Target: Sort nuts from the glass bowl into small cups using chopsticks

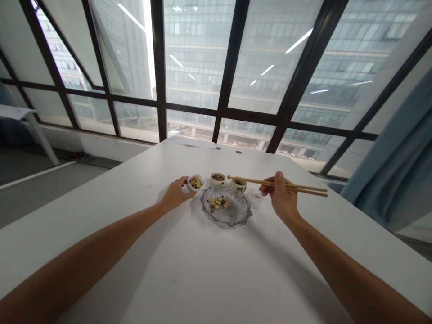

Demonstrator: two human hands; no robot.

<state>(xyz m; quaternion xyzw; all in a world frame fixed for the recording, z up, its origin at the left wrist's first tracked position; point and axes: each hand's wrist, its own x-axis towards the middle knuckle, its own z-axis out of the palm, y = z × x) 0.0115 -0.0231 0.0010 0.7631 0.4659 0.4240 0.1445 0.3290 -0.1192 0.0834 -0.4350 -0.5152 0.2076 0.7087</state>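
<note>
My left hand [177, 194] is closed around the side of a small white cup [196, 182] filled with yellowish nut-like pieces, tilted slightly toward me. In my right hand [281, 194] is a pair of wooden chopsticks [307, 189], their tips pointing left above the cups; a small pale piece seems to sit at the tips. Below them lies a scalloped clear glass dish [241, 216] with several nut-like pieces [219, 204] in its left part. Behind it stand a cream cup [218, 179] with dark contents and a cup with black lettering [238, 185]. Beside my right fingers is another white cup [255, 198].
The white table [162, 274] stretches toward large dark-framed windows. Papers [192, 143] lie at its far edge, near a round cable hole [239, 152]. A blue curtain [394, 157] hangs at the right, and another table [40, 135] stands at the left.
</note>
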